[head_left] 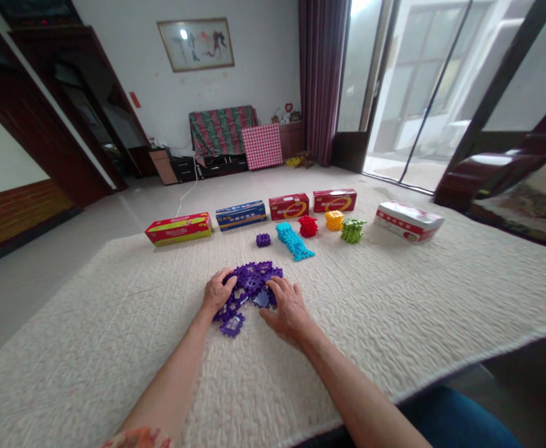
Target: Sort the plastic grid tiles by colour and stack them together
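Note:
A loose heap of purple interlocking plastic tiles (252,280) with notched edges lies on the cream quilted cover in front of me. My left hand (217,291) rests against the heap's left side, its fingers partly extended over the tiles. From the right, my right hand (289,305) reaches onto the pile with fingers apart, touching its edge. Neither hand has a piece visibly gripped. One purple tile (232,325) sticks out at the near side. Beyond the heap stands a small purple block (263,240). Some tiles under the fingers are hidden.
Behind the heap are cyan (294,241), red (308,226), yellow (334,220) and green tile stacks (352,231). Further back stand a red-and-yellow box (180,229), a blue box (241,215), two red boxes (288,206) and a white-and-red box (409,221). The cover's edge (478,354) runs along the right.

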Available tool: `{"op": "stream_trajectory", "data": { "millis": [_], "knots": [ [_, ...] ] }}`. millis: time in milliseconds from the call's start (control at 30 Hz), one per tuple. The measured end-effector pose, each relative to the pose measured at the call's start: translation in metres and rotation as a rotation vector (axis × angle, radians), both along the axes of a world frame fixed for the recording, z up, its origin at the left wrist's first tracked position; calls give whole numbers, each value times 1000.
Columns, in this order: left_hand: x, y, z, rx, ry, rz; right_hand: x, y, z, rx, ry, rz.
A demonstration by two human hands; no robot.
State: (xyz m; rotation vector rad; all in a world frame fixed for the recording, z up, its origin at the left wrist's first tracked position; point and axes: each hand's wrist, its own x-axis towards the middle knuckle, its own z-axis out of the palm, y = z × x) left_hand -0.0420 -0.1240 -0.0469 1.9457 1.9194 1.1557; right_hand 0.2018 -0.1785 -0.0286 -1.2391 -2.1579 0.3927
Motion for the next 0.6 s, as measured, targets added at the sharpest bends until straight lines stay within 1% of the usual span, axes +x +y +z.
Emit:
{"op": "stream_trajectory", "data": {
  "millis": [100,167,267,333,400,500,600],
  "knots": [
    [-3,5,3,-18,13,15,0,1,-1,-16,17,-10],
    [-7,15,7,-40,39,41,0,2,-2,-26,24,-11],
    [-16,37,16,-87,80,68,0,3,-5,-38,23,-14],
    [-21,54,21,-127,110,57,0,3,-4,-34,20,-12],
    [-23,70,24,-146,97,24,1,2,-2,-30,14,-8],
    [-22,90,21,-143,43,-31,1,-1,3,-40,1,-8],
    [-23,104,11,-133,-51,-50,1,-4,5,-36,10,0]
  ]
}}
